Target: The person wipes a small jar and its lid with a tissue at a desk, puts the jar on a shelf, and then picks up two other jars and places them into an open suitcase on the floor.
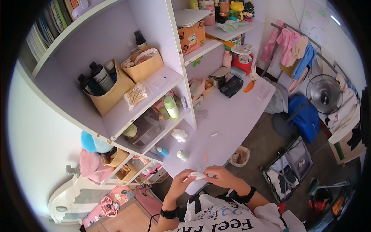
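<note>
My left hand (pixel 183 182) and my right hand (pixel 219 176) pinch a crumpled white tissue or cloth (pixel 197 175) between them, above the near end of a pale lilac desk (pixel 232 116). Just beyond the hands, a small white bottle (pixel 182 155) stands on the desk, with a blue bottle (pixel 162 151) to its left. A thin pink strip (pixel 205 155) lies to the right of the white bottle. Farther back are a white puffy ball (pixel 179 135) and a small white stick-like item (pixel 214 134). Black bands circle both wrists.
A shelf unit (pixel 156 98) rises at the left and back, holding cotton swabs (pixel 135 96), bottles and boxes. Right of the desk, a lined wastebasket (pixel 240 156), an open suitcase (pixel 287 171) and a standing fan (pixel 324 94) are on the floor. A wooden stool or board (pixel 127 217) lies lower left.
</note>
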Demonstrator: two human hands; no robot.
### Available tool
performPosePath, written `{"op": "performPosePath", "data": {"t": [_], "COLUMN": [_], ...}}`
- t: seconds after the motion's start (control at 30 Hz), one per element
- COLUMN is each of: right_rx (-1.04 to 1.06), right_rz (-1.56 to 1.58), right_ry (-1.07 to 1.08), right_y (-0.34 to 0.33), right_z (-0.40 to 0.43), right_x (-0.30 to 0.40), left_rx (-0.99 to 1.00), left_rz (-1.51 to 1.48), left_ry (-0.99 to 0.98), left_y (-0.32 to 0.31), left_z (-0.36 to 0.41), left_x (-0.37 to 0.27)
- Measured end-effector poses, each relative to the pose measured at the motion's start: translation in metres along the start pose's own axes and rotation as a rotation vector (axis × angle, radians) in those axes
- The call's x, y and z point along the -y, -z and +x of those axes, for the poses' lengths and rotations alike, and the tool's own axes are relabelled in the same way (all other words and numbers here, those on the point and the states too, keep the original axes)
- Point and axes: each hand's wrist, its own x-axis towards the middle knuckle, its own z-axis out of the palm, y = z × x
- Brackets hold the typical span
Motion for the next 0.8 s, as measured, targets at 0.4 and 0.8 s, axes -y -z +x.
{"op": "performPosePath", "data": {"t": [0.4,0.8], "right_rx": [0.129,0.151], "right_rz": [-0.048,-0.043], "right_ry": [0.105,0.175], "right_y": [0.118,0.170], "right_z": [-0.060,-0.102], "right_x": [-0.032,-0.049], "left_rx": [-0.177,-0.144], "left_rz": [0.035,-0.108], "left_ry": [0.168,0.085], "left_y": [-0.152,-0.220], "left_z": [0.033,0.039], "left_x": [0.018,0.017]}}
